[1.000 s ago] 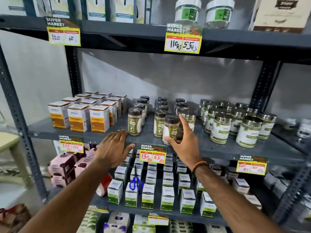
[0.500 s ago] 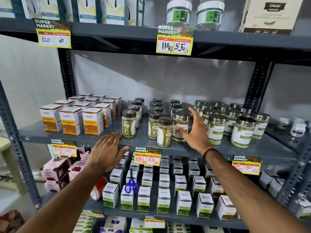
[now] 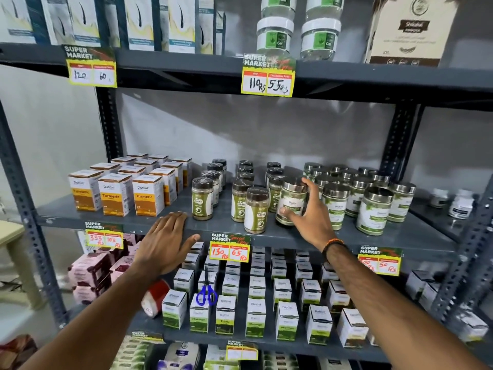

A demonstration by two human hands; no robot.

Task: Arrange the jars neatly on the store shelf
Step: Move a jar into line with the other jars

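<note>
While the left hand [image 3: 165,241] lies flat and empty on the shelf [image 3: 114,220] edge, the right hand [image 3: 309,214] closes its grip around a tilted steel-lidded jar [image 3: 292,201] between the brown-lidded jars [image 3: 256,209] and its own group [image 3: 373,206]. Next, I judge, it needs setting upright in line with that group.

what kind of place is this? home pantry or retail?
Retail, most likely a small supermarket or herbal products shop. Yellow "Super Market" price tags hang on the grey metal shelf, with identical Turmeric boxes in rows and a silver-lidded jar gripped by the right hand.
</note>
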